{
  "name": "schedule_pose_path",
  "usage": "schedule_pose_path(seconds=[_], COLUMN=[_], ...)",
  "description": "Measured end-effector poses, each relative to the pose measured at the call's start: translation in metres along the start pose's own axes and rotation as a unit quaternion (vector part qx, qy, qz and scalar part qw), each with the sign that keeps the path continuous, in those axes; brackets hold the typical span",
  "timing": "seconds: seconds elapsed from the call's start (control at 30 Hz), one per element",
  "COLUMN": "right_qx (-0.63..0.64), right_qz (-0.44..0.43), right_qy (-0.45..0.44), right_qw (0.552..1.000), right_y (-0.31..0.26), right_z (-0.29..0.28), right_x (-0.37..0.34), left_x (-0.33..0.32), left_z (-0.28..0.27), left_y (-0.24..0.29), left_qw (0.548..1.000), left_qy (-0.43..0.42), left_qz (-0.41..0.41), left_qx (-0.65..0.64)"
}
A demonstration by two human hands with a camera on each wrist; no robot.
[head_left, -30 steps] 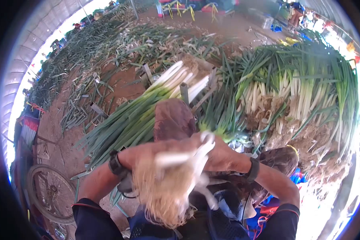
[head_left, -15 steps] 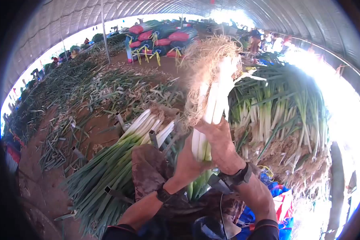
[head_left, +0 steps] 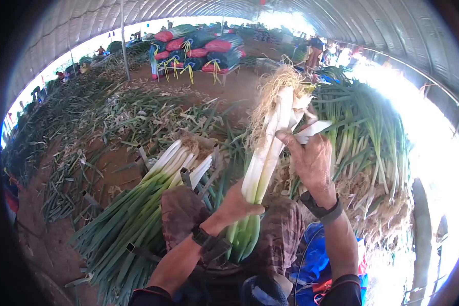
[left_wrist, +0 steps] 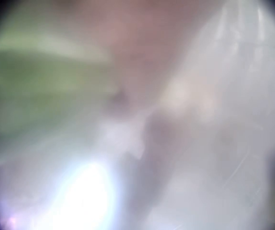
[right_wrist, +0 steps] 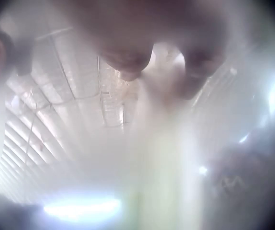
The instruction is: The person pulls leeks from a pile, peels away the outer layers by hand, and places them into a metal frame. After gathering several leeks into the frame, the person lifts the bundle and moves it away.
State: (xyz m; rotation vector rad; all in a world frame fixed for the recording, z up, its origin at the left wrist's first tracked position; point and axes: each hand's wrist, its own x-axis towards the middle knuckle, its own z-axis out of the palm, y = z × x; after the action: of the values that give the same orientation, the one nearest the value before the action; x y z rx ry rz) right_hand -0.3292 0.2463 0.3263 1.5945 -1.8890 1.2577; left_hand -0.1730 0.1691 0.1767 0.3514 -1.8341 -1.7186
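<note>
In the head view my left hand (head_left: 234,205) grips a small bunch of long green onions (head_left: 262,168) around the lower white part. The bunch stands tilted over my lap, its shaggy roots (head_left: 283,81) at the top and its green end downward. Higher up, on the right side of the stalks, my right hand (head_left: 313,160) pinches a loose white outer layer (head_left: 311,131) between thumb and fingers. The right wrist view shows blurred fingers (right_wrist: 200,67) at the top of a pale stalk (right_wrist: 164,167). Heavy blur covers the left wrist view, with green leaves (left_wrist: 46,86) at its left.
A pile of onions (head_left: 143,219) lies on a metal-posted rack at my left knee. More onions with roots (head_left: 364,137) are heaped at right. Scattered leaf trimmings (head_left: 132,112) cover the ground ahead. Tied sacks (head_left: 199,53) are stacked behind; blue and red fabric (head_left: 311,265) lies by my right leg.
The bunch has swung from roots toward my body to roots up and away. My right hand has moved from the lower stalks up to the loose white layer; the left keeps its grip.
</note>
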Motion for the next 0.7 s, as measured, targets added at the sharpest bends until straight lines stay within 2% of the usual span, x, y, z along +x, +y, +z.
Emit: schedule_pose_path(seconds=[0.03,0.13,0.2,0.27,0.33,0.4,0.43,0.47,0.5,0.53,0.6,0.63,0.67,0.7], right_qx=[-0.002,0.127,0.143,0.276,0.290,0.241,0.239,0.040,-0.162,-0.357,-0.274,-0.262,0.047,0.352], right_qz=[0.001,0.039,0.034,0.170,0.190,-0.020,-0.015,0.002,0.018,0.030,-0.039,-0.092,-0.017,0.062], right_qy=[0.000,-0.071,-0.039,-0.095,-0.125,-0.078,-0.080,-0.003,0.073,0.144,0.152,0.147,0.049,-0.058], right_qw=[1.000,0.989,0.988,0.941,0.930,0.967,0.968,0.999,0.984,0.922,0.949,0.949,0.998,0.932], right_y=[-0.001,-0.001,0.001,0.012,0.035,0.061,0.076,0.094,0.107,0.107,0.084,0.107,0.130,0.140], right_z=[-0.002,-0.006,-0.007,-0.020,-0.023,-0.028,-0.048,-0.081,-0.116,-0.139,-0.161,-0.158,-0.148,-0.134], right_x=[0.003,0.013,0.015,0.025,0.033,0.038,0.050,0.067,0.084,0.093,0.092,0.092,0.080,0.060], left_x=[0.000,0.001,0.001,0.001,0.001,0.003,0.004,0.003,0.002,0.001,0.001,0.003,0.005,0.007], left_z=[-0.001,-0.006,-0.009,-0.011,-0.008,-0.005,-0.004,-0.005,-0.005,-0.003,0.000,0.001,0.003,0.004], left_y=[-0.002,-0.001,0.003,-0.001,-0.006,-0.010,-0.017,-0.029,-0.035,-0.034,-0.029,-0.030,-0.032,-0.033], left_qw=[1.000,0.999,0.996,0.993,0.990,0.988,0.987,0.987,0.985,0.985,0.987,0.988,0.994,0.996], left_qy=[-0.002,-0.039,-0.070,-0.085,-0.103,-0.095,-0.098,-0.114,-0.133,-0.136,-0.116,-0.114,-0.075,-0.035], left_qz=[-0.001,-0.018,-0.052,-0.063,-0.077,-0.105,-0.109,-0.108,-0.105,-0.108,-0.108,-0.108,-0.061,-0.015], left_qx=[-0.002,-0.013,-0.035,-0.044,-0.054,-0.055,-0.058,-0.039,-0.017,-0.018,0.019,0.016,0.046,0.077])
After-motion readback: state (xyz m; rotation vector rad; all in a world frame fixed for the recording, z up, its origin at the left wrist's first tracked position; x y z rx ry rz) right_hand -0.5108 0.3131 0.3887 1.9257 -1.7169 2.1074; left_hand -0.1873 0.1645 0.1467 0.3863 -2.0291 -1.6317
